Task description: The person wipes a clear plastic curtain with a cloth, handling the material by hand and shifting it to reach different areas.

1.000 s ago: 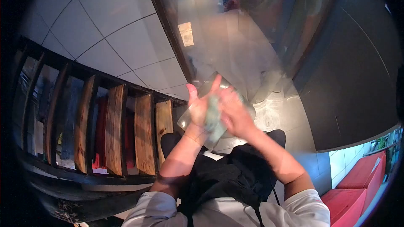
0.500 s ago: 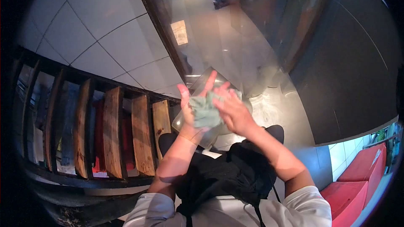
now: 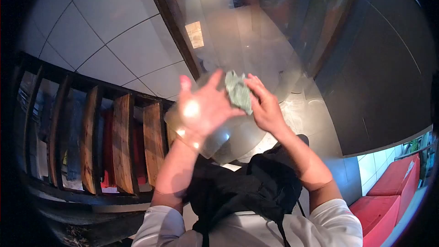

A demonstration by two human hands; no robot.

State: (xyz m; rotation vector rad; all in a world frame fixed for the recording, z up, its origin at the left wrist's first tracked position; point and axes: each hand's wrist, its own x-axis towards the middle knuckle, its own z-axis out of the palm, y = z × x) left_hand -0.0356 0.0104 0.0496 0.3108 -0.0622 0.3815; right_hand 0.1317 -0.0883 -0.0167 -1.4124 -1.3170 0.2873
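My left hand (image 3: 203, 107) is raised with its palm up and its fingers spread, with nothing in it. A crumpled pale green cloth (image 3: 238, 92) hangs from my right hand (image 3: 266, 107), whose fingers pinch its right side. The cloth is close to the fingertips of my left hand. Below both hands is a shiny, see-through or metallic surface (image 3: 233, 139), whose exact nature I cannot make out.
Wooden slats in a dark frame (image 3: 125, 142) stand on the left, beside white wall tiles (image 3: 105, 23). A glass pane with a paper note (image 3: 195, 34) is ahead. A dark panel (image 3: 379, 77) and red boxes (image 3: 377, 212) lie right.
My left hand has come off the cloth, moved left and opened wide. The cloth has shifted up and right with my right hand.
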